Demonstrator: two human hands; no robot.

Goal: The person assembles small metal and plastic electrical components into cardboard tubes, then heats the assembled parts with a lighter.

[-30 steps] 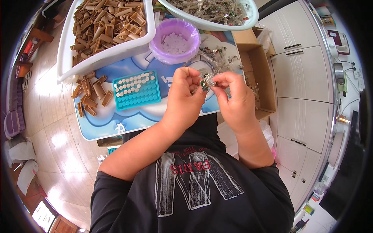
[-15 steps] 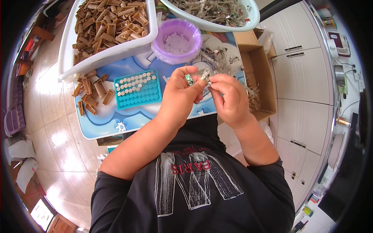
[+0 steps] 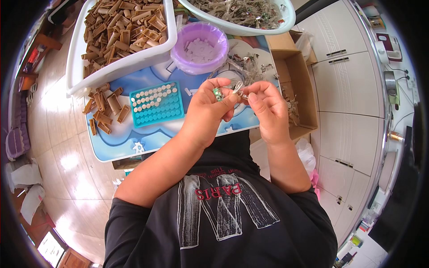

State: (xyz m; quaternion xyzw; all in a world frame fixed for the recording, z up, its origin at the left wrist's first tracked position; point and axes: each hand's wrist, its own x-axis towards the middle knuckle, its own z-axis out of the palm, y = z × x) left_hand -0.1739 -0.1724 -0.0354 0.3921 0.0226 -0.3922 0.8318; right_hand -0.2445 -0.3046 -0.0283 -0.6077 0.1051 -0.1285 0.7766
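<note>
My left hand is closed on a looped bundle of thin pale wire, pinched between thumb and fingers. A small green circuit board sticks out at its index finger. My right hand is at the other side of the bundle, fingertips around a small metallic end of it; fingers hide part of the contact. Left of my hands lies a teal tray of round pockets, its far rows holding whitish discs. Beyond my hands stands a purple lined bowl with small white pieces inside.
A white bin heaped with brown plastic shells is at the far left, with loose brown shells before it. A pale green basin of wired boards stands at the back, more wired bundles below it. A cardboard box adjoins the table's right side.
My right hand has turned, its thumb and fingers now more spread, and its forearm stands more upright. The left hand keeps its hold on the wire bundle. The whole view has shifted slightly.
</note>
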